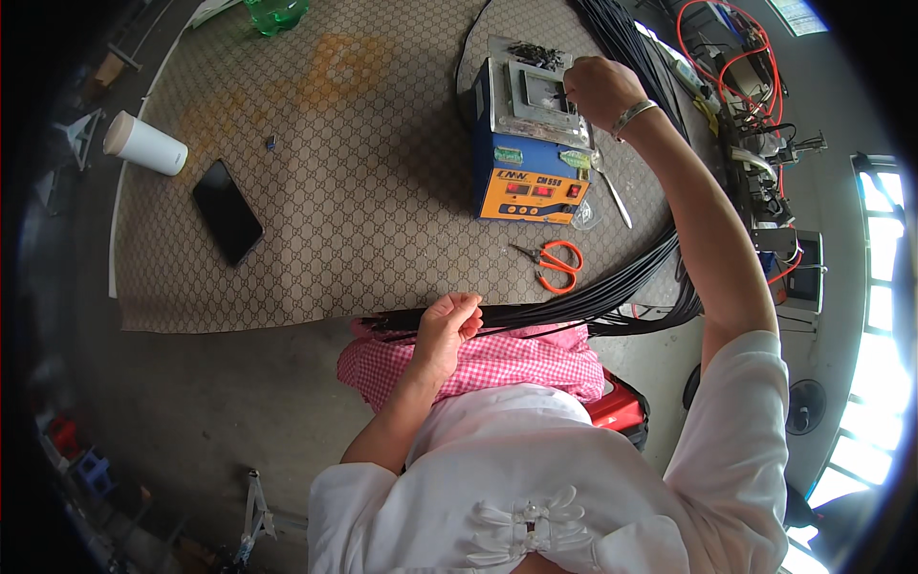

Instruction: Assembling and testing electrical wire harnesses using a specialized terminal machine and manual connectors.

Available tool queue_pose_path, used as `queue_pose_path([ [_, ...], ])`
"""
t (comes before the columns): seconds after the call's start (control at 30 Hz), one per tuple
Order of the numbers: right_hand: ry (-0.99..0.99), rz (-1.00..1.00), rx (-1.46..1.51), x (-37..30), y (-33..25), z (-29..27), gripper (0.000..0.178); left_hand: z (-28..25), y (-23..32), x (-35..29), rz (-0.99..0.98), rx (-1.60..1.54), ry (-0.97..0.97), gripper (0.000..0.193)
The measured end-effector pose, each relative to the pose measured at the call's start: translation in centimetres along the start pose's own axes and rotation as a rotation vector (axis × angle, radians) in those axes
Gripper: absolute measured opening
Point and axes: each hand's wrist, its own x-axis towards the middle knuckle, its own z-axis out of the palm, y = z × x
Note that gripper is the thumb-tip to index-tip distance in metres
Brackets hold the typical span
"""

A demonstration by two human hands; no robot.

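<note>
My right hand (604, 91) is over the right side of a solder pot (535, 182), a blue box with an orange front panel and a square metal well on top. Its fingers are closed in a pinch, and whatever is between them is too small or hidden to make out. At the table's front edge, my left hand (448, 330) has its fingertips pressed together. Beside it, a bundle of thin black cables (574, 311) runs along the edge and over my lap; I cannot tell whether a cable is in the pinch.
Orange-handled snips (559, 265) lie before the pot, with a metal spoon-like tool (615, 196) to its right. Dark scraps (535, 55) sit behind the well. Farther left are a black phone (228, 212), a white cup (145, 143) and a green bottle (275, 13). Machinery with red hoses (765, 96) stands right.
</note>
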Motion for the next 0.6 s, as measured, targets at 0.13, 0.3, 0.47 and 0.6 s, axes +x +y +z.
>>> queue_pose_path([
  [0.13,-0.049,0.022,0.000,0.22,-0.38,0.38,0.014,-0.10,0.01,0.07,-0.002,0.003,-0.010,0.010],
  [0.3,-0.015,0.006,0.013,0.02,-0.79,0.34,0.014,-0.18,0.00,0.09,-0.016,0.006,0.004,0.010],
  [0.47,-0.045,0.019,-0.002,0.28,-0.45,0.64,0.013,-0.13,0.05,0.16,-0.019,0.013,-0.001,0.010],
  [0.6,0.021,0.043,0.079,0.20,0.16,0.46,0.013,-0.14,0.02,0.17,-0.016,0.009,-0.001,0.010],
])
